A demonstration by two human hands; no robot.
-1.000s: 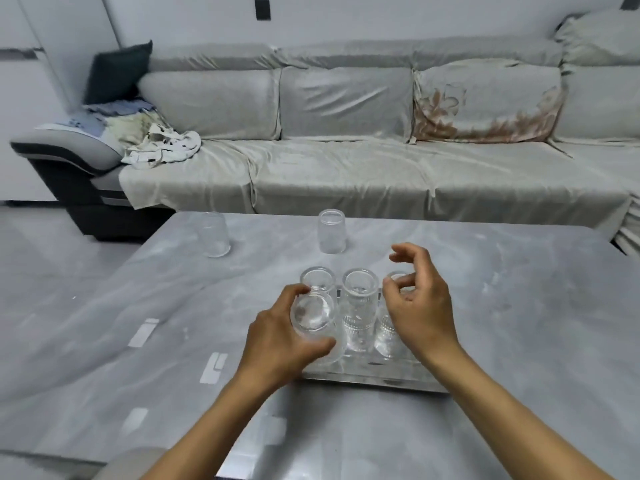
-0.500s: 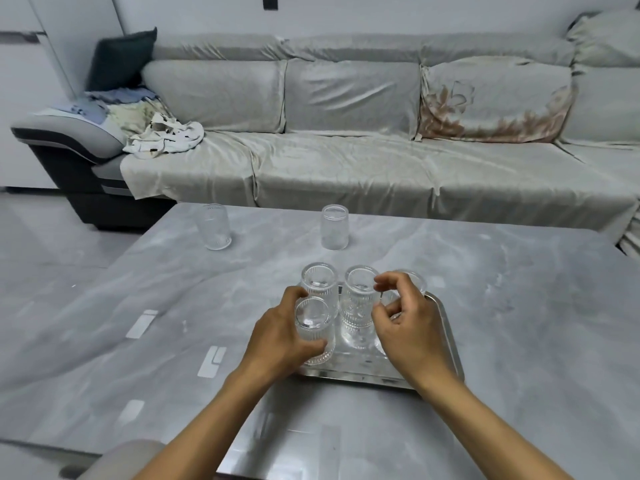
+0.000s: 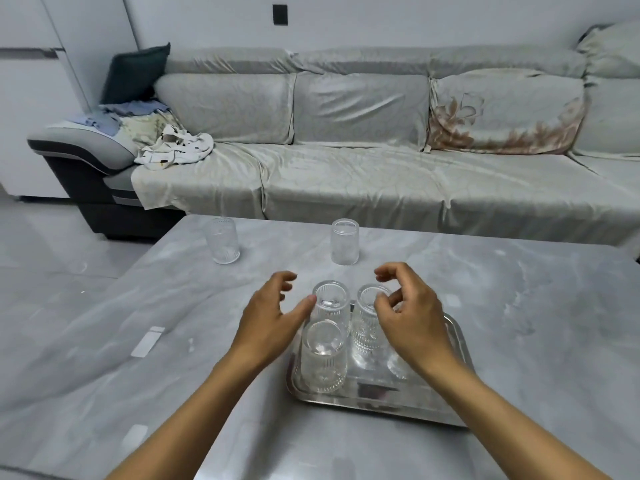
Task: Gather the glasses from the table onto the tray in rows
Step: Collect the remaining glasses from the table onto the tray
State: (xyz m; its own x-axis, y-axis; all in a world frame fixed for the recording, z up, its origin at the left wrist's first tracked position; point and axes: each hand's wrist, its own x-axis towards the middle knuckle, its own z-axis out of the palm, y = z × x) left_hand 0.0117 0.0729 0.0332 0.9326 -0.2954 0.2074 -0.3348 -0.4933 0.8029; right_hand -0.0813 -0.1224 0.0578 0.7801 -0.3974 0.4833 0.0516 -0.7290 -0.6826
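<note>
A shiny metal tray (image 3: 377, 400) lies on the grey marble table (image 3: 173, 323). Clear ribbed glasses stand on it: one at the front left (image 3: 323, 356), one behind it (image 3: 331, 304), one in the back middle (image 3: 367, 323), and another mostly hidden under my right wrist (image 3: 398, 367). Two more glasses stand on the table farther off, one at the left (image 3: 223, 240) and one in the middle (image 3: 344, 241). My left hand (image 3: 273, 320) hovers open just left of the tray's glasses. My right hand (image 3: 407, 317) hovers above the tray with fingers curled and apart, holding nothing.
A long grey sofa (image 3: 346, 174) runs behind the table, with crumpled clothes (image 3: 173, 147) on its left end. The table's far edge lies just beyond the two loose glasses. Pale tape strips (image 3: 147, 341) mark the table at the left.
My left hand has set the front-left glass down on the tray and let go. Both hands have lifted and moved forward, away from the glasses, fingers spreading.
</note>
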